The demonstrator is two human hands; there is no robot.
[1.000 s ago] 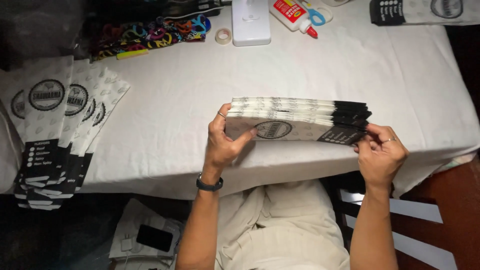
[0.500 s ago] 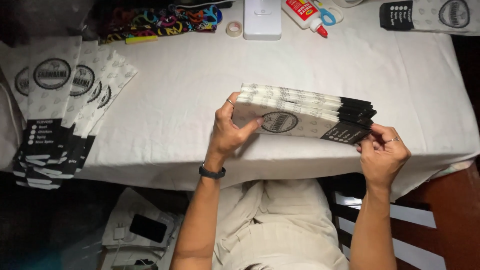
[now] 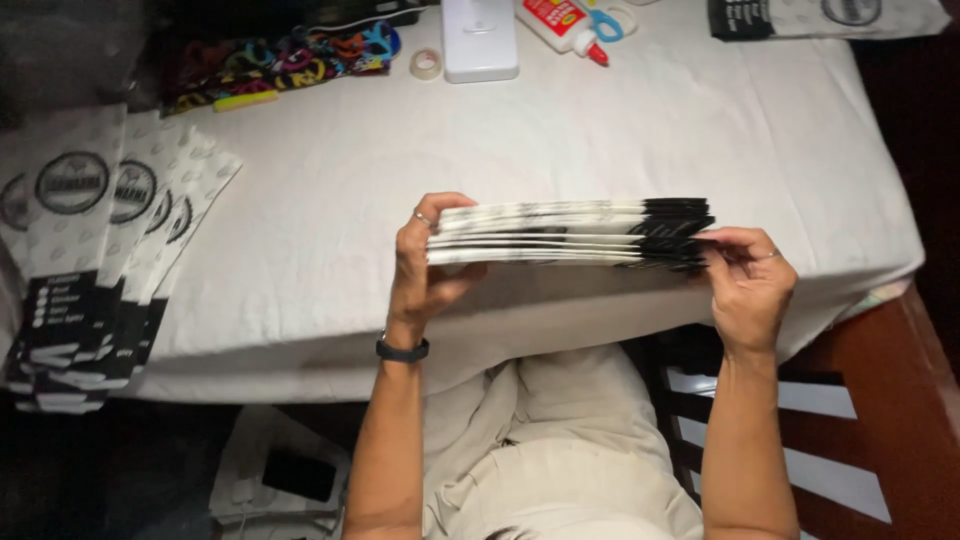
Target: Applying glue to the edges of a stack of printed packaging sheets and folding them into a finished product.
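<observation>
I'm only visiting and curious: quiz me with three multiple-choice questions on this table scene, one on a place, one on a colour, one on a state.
1. Where is the glue bottle?
A far edge of the table
B on the chair
C in the person's lap

2. What colour is the tablecloth?
A red
B white
C green

3. How is the stack of flat bags held?
A lying on the table
B left hand alone
C between left hand and right hand

Answers: 1 A, beside the white box; 2 B, plain white; 3 C, one hand grips each end.
</observation>
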